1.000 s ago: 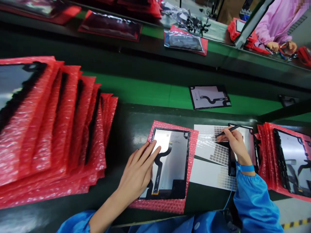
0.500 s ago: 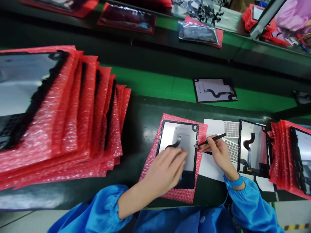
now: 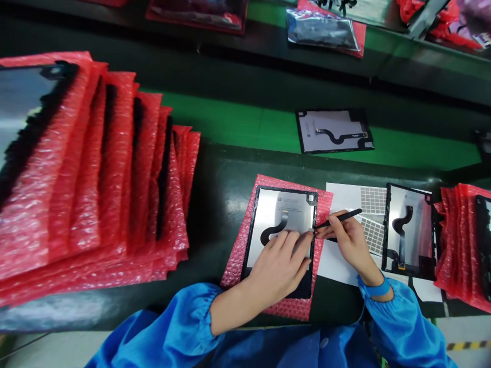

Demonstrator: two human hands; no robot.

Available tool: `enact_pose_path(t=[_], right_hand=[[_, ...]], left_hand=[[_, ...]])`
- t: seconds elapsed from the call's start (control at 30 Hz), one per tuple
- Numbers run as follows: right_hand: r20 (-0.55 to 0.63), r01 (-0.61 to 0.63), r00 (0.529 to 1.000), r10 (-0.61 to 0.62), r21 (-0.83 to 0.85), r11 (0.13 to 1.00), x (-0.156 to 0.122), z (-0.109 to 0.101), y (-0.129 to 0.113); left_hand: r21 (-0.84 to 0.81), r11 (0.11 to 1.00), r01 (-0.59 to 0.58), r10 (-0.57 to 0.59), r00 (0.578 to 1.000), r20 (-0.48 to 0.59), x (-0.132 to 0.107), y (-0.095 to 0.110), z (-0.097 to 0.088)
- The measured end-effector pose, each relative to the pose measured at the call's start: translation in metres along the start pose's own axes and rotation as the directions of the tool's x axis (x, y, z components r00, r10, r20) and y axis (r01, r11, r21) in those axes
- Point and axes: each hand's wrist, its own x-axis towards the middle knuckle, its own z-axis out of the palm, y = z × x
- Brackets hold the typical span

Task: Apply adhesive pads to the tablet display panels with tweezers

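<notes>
A tablet screen panel (image 3: 291,200) with a silver back, black frame and curved black ribbon cable (image 3: 274,232) lies on a sheet of pink bubble wrap (image 3: 240,255). My left hand (image 3: 282,258) rests over the panel, fingers stretched out, its index fingertip at the right frame edge. Beside that edge my right hand (image 3: 347,235) is closed on slim black tweezers (image 3: 343,216), their tip meeting the frame near the left fingertip. Whether a small piece sits at the tip is too fine to make out.
At left rises a tall stack of red bubble-wrap sleeves (image 3: 123,168) with panels between them. On the right are sheets of small grey squares (image 3: 373,200), a second panel (image 3: 416,225) and more red sleeves (image 3: 456,245). Another panel (image 3: 333,122) lies on the green strip behind.
My left hand has slid right across the panel, bringing its index finger to the frame edge by the tweezers. My right hand keeps its hold there. The whole view has shifted slightly.
</notes>
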Motion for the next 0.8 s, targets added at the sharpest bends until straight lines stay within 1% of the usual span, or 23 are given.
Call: enact_pose_path(t=[0.1, 0.3, 0.47, 0.57, 0.63, 0.67, 0.73, 0.8], right_hand=[[-0.004, 0.001, 1.0, -0.001, -0.011, 1.0, 0.0, 0.0, 0.0], [-0.011, 0.008, 1.0, -0.008, -0.02, 1.0, -0.001, 0.002, -0.003], [-0.007, 0.014, 1.0, -0.014, -0.018, 1.0, 0.0, 0.004, 0.0], [0.001, 0.016, 1.0, -0.016, 0.012, 1.0, 0.001, 0.004, -0.001], [-0.035, 0.037, 0.999, -0.035, 0.043, 0.998, -0.001, -0.001, -0.006], [-0.076, 0.057, 0.996, -0.053, 0.051, 0.997, -0.005, -0.006, -0.01], [-0.18, 0.098, 0.979, -0.092, 0.027, 0.995, -0.018, -0.022, -0.016], [-0.262, 0.115, 0.958, -0.12, -0.032, 0.993, -0.038, -0.042, -0.017]], left_hand=[[-0.001, 1.0, 0.001, -0.001, 1.0, 0.005, 0.001, 0.0, 0.0], [0.029, 0.999, 0.016, -0.018, 0.997, 0.076, 0.0, 0.0, 0.003], [0.074, 0.997, -0.012, 0.006, 0.998, 0.07, 0.002, 0.002, 0.004], [0.122, 0.992, -0.025, 0.016, 0.997, 0.077, 0.004, 0.003, 0.003], [0.136, 0.99, -0.021, 0.01, 0.996, 0.084, 0.005, 0.003, 0.001], [0.132, 0.991, -0.019, 0.007, 0.996, 0.088, 0.006, 0.002, 0.0], [0.105, 0.994, -0.013, 0.003, 0.996, 0.091, 0.008, 0.001, -0.004], [0.064, 0.998, 0.005, -0.01, 0.997, 0.075, 0.008, 0.003, -0.008]])
